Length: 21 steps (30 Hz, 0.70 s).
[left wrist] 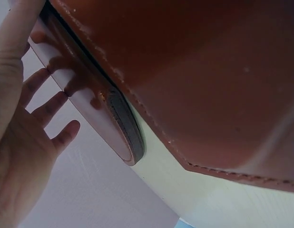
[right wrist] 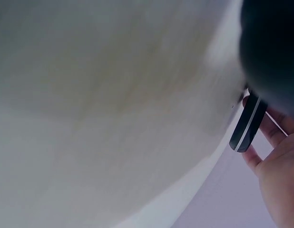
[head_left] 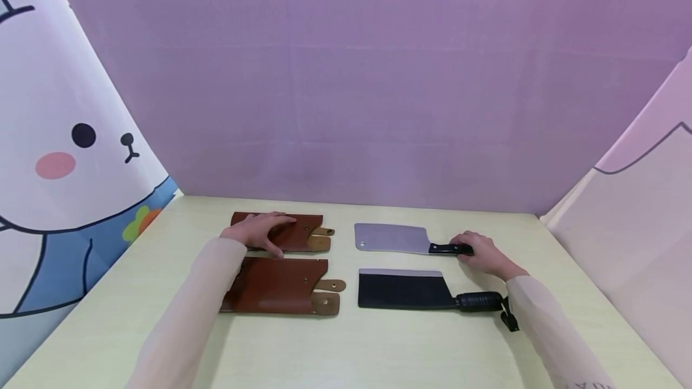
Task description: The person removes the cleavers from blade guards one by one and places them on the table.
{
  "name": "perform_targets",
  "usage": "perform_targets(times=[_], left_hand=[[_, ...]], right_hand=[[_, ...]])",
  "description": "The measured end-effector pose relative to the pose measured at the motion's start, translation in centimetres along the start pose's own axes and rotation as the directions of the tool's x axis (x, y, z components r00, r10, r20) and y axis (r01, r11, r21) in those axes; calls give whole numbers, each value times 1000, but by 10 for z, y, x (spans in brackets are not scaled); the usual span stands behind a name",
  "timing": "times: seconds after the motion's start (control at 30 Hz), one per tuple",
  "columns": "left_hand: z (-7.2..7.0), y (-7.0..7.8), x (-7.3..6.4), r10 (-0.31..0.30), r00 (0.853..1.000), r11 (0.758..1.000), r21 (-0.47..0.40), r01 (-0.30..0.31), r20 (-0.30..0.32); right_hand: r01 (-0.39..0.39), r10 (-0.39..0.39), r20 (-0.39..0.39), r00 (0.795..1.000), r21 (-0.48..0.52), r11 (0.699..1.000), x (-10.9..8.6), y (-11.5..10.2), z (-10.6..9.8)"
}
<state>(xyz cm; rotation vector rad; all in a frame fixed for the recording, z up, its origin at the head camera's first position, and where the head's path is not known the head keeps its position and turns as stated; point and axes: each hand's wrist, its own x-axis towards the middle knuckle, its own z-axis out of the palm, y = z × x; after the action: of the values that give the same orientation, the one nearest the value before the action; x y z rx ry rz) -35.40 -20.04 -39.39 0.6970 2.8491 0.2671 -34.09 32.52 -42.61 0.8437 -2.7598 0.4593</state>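
My left hand (head_left: 259,232) rests over the far brown leather knife sheath (head_left: 294,234), thumb and fingers spread apart. In the left wrist view its fingers (left wrist: 54,107) reach to that sheath's far edge. The near, larger leather sheath (head_left: 281,286) lies in front of it, partly under my left sleeve. At the right, my right hand (head_left: 481,252) holds the black handle (head_left: 446,249) of the silver cleaver (head_left: 391,238), whose blade points left. In the right wrist view the handle's end (right wrist: 244,130) shows against the fingers. A black-bladed cleaver (head_left: 402,290) lies nearer, its handle beside my right sleeve.
Both sheaths have snap straps (head_left: 330,285) on their right ends. A black cord or strap (head_left: 509,320) hangs off the near cleaver's handle. The pale table (head_left: 367,353) ends at a purple backdrop (head_left: 378,107), with a cartoon-printed cloth (head_left: 81,197) on the left.
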Motion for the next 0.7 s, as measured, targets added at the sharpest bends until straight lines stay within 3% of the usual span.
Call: perform_targets(times=[0.47, 0.7], left_hand=[[-1, 4, -4, 11, 1000, 999, 51, -9, -24], [-6, 5, -13, 30, 999, 997, 71, -28, -38]], right_hand=[[-28, 29, 29, 999, -34, 999, -1, -2, -3], [-72, 74, 46, 996, -35, 997, -4, -8, -7]])
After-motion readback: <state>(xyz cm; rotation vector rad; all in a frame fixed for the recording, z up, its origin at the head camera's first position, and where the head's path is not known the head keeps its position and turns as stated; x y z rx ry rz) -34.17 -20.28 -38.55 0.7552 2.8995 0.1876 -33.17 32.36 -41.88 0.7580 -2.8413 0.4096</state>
